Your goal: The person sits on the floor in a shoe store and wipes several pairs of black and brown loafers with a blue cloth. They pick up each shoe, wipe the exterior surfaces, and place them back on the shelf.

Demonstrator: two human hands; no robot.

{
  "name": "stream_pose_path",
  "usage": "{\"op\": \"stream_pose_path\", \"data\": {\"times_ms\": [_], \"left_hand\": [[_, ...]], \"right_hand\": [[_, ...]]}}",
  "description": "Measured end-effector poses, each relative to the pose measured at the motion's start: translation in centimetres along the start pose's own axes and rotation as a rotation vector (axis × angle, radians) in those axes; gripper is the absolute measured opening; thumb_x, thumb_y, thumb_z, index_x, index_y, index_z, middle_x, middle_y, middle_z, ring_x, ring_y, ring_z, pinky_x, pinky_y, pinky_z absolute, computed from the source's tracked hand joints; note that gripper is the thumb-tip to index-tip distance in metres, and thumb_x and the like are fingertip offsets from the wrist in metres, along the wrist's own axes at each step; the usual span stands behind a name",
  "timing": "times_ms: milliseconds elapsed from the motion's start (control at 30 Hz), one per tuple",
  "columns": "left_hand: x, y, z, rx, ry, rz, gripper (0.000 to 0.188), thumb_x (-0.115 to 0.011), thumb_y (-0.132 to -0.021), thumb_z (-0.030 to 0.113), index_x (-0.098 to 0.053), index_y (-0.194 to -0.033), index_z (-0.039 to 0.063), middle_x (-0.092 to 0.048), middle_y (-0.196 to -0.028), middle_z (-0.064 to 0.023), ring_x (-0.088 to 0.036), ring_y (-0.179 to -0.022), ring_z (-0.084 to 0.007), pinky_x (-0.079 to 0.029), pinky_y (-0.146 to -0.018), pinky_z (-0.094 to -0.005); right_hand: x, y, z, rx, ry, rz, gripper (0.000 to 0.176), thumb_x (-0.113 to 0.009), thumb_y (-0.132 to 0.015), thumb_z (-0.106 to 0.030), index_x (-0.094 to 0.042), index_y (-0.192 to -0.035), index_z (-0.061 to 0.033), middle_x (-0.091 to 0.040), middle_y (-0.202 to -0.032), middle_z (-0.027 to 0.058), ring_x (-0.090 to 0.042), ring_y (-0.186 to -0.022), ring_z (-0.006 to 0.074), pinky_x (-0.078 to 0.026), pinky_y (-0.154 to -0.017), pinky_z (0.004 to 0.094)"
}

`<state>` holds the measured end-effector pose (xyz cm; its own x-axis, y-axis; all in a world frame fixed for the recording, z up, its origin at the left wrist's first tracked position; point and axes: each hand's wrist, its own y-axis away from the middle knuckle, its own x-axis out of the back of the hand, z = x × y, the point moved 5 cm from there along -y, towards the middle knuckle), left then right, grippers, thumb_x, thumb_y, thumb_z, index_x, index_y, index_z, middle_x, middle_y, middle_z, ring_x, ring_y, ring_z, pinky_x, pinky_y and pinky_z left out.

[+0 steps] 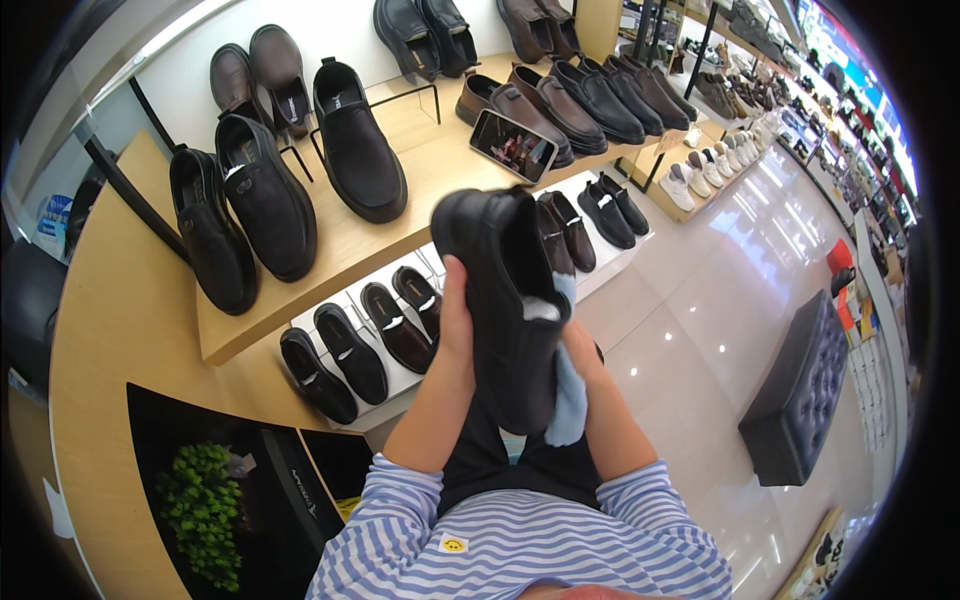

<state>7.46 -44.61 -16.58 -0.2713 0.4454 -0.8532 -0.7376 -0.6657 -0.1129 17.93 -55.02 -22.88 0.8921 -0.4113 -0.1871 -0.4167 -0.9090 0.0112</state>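
Note:
A black leather slip-on shoe is held up in front of my body, with white stuffing showing in its opening. My left hand grips its left side, thumb along the edge. On the other side, my right hand is mostly hidden behind the shoe and a light blue cloth, which it holds against the shoe. Beyond the shoe, a phone leans on its side against brown shoes on the wooden shelf. A black slip-on rests tilted on a wire stand to the left.
Black loafers stand at the shelf's left. More shoes line a white lower shelf beneath it. A tufted dark bench stands on the glossy tiled floor at right. White sneakers fill a far display. A green plant is lower left.

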Motion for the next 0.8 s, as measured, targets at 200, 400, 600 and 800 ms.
{"op": "stream_pose_path", "data": {"times_ms": [200, 400, 600, 800], "left_hand": [[-1.8, -3.1, 2.6, -0.081, -0.005, -0.165, 0.058, -0.040, -0.092, 0.054, -0.052, -0.121, 0.005, -0.060, -0.110, -0.0069, -0.059, -0.096, -0.0159, -0.047, -0.085, -0.0283], [-2.8, -4.4, 2.7, -0.113, -0.225, -0.101, 0.052, -0.042, -0.095, 0.043, -0.045, -0.127, 0.003, -0.058, -0.113, -0.0075, -0.056, -0.100, -0.0138, -0.044, -0.087, -0.0253], [-7.1, 0.5, 5.2, -1.008, -1.401, -0.121, 0.064, -0.070, -0.074, 0.021, -0.043, -0.127, -0.001, -0.052, -0.122, -0.0146, -0.046, -0.117, -0.0289, -0.035, -0.098, -0.0385], [-9.4, 0.3, 4.0, -0.733, -2.058, -0.375, 0.050, -0.075, -0.065, 0.029, -0.060, -0.103, 0.000, -0.061, -0.102, -0.0134, -0.054, -0.103, -0.0308, -0.043, -0.087, -0.0404]], "right_hand": [[-3.0, 3.3, -0.9, 0.102, -0.342, -0.005, 0.083, -0.076, -0.074, -0.036, -0.033, -0.133, 0.0034, -0.048, -0.127, 0.0125, -0.045, -0.118, 0.0229, -0.034, -0.101, 0.0356], [-2.4, 3.0, -1.3, 0.157, -0.327, -0.009, 0.085, -0.079, -0.070, -0.029, -0.032, -0.133, 0.0039, -0.046, -0.128, 0.0136, -0.045, -0.118, 0.0232, -0.034, -0.101, 0.0361], [-1.0, 2.3, -0.8, 0.339, -0.087, 0.191, 0.074, -0.074, -0.076, -0.020, -0.032, -0.131, 0.0059, -0.047, -0.126, 0.0126, -0.044, -0.117, 0.0206, -0.034, -0.100, 0.0342], [-1.4, 2.0, -0.7, 0.344, -0.016, 0.166, 0.070, -0.073, -0.076, -0.019, -0.034, -0.129, 0.0061, -0.049, -0.122, 0.0115, -0.046, -0.113, 0.0188, -0.037, -0.096, 0.0329]]}}
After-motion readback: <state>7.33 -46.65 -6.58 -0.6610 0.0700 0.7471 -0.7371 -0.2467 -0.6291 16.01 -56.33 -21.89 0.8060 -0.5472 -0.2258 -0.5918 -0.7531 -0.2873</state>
